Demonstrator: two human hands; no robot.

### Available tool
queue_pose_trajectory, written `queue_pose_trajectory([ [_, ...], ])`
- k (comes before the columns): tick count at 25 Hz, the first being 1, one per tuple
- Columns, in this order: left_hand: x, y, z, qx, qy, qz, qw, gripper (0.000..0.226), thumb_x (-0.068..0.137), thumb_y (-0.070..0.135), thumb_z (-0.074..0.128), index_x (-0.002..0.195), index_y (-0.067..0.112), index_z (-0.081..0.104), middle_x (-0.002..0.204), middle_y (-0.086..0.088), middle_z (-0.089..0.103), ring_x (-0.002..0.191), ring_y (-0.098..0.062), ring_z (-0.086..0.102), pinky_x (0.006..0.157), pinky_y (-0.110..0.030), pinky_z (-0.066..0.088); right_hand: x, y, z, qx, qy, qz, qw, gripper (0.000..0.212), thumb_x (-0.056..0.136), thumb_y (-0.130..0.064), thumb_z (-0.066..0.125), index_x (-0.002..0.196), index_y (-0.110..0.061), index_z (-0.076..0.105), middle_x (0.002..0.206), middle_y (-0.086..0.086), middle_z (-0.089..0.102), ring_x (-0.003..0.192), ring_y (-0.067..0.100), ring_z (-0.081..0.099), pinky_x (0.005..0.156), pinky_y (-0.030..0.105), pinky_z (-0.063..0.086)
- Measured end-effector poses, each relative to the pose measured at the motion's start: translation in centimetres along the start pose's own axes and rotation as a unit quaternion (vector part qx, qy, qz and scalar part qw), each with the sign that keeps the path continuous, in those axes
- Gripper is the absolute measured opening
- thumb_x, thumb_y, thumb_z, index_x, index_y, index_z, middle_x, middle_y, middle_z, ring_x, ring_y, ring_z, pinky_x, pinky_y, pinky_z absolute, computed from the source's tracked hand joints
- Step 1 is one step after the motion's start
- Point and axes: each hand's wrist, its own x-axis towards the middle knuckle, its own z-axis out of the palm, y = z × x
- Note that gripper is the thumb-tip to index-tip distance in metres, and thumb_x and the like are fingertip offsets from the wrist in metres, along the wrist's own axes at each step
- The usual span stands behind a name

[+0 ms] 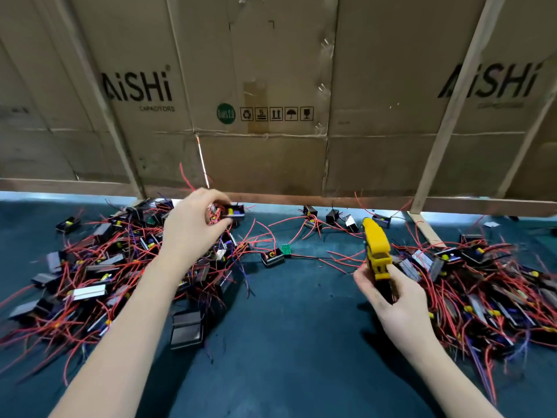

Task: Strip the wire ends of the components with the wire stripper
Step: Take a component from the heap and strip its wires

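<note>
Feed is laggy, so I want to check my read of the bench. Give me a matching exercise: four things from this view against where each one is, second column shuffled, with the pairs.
Things
1. wire stripper
2. black component
3. green part
4. cardboard wall

Places
A. pinched in the left hand
B. lying on the mat between the two piles
C. standing behind the bench
D. held in the right hand

Pairs: 1-D, 2-A, 3-B, 4-C

Two hands (193,227); one stripper (376,251); two component piles (99,267), too tangled to count; one green block (285,249).
</note>
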Motion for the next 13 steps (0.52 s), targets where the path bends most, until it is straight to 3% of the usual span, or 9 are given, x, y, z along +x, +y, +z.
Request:
queue_pose_trajectory([
  [2,-0.2,-1.5,0.3,0.068,-0.041,-0.042,0.996,0.042,0.081,0.013,0.069,0.121,0.024,0.065,0.122,0.001,0.058,0.074,-0.021,0.055,0.078,-0.039,0.051,-0.1,0.1,0.4,0.040,-0.006,0.044,0.998,0.027,0.079,-0.049,0.064,0.079,-0.022,0.069,0.077,0.004,0.071,0.074,0.020,0.064,0.072,0.032,0.049],
  [3,-0.5,-2.0,0.4,0.058,-0.008,-0.052,0.997,0.050,0.082,0.013,0.065,0.130,0.026,0.059,0.124,0.002,0.055,0.067,-0.019,0.050,0.074,-0.038,0.050,-0.1,0.1,0.5,0.066,-0.003,0.061,0.996,0.031,0.077,-0.049,0.063,0.082,-0.019,0.071,0.079,0.006,0.072,0.075,0.020,0.066,0.072,0.031,0.051],
  [6,-0.4,-2.9,-0.1,-0.058,0.224,-0.054,0.971,0.047,0.082,0.008,0.055,0.128,0.018,0.053,0.114,-0.003,0.057,0.067,-0.012,0.045,0.070,-0.033,0.044,0.3,0.0,0.3,0.141,0.006,0.105,0.984,0.041,0.076,-0.044,0.063,0.093,-0.008,0.072,0.081,0.011,0.073,0.074,0.019,0.069,0.072,0.022,0.054],
  [8,0.9,-3.6,-0.2,-0.049,0.294,-0.072,0.952,0.040,0.082,0.008,0.051,0.121,0.012,0.055,0.113,-0.008,0.058,0.074,-0.010,0.046,0.074,-0.028,0.040,0.7,0.1,0.0,0.151,-0.002,0.127,0.980,0.041,0.077,-0.042,0.063,0.095,-0.006,0.072,0.082,0.013,0.073,0.075,0.022,0.070,0.072,0.025,0.056],
  [10,3.2,-4.2,0.6,-0.003,0.271,-0.100,0.957,0.037,0.082,0.007,0.052,0.118,0.009,0.055,0.117,-0.012,0.056,0.086,-0.022,0.054,0.080,-0.033,0.040,0.7,-0.1,-0.1,0.147,-0.018,0.133,0.980,0.039,0.077,-0.040,0.064,0.093,-0.006,0.073,0.082,0.011,0.073,0.076,0.018,0.070,0.069,0.020,0.054],
  [13,8.0,-6.4,2.6,0.094,0.113,-0.098,0.984,0.027,0.085,0.008,0.055,0.110,0.002,0.059,0.113,-0.019,0.057,0.099,-0.038,0.056,0.087,-0.043,0.044,0.4,-0.2,0.2,0.108,-0.037,0.119,0.986,0.032,0.075,-0.043,0.064,0.086,-0.015,0.074,0.084,0.003,0.074,0.077,0.009,0.068,0.069,0.015,0.050],
])
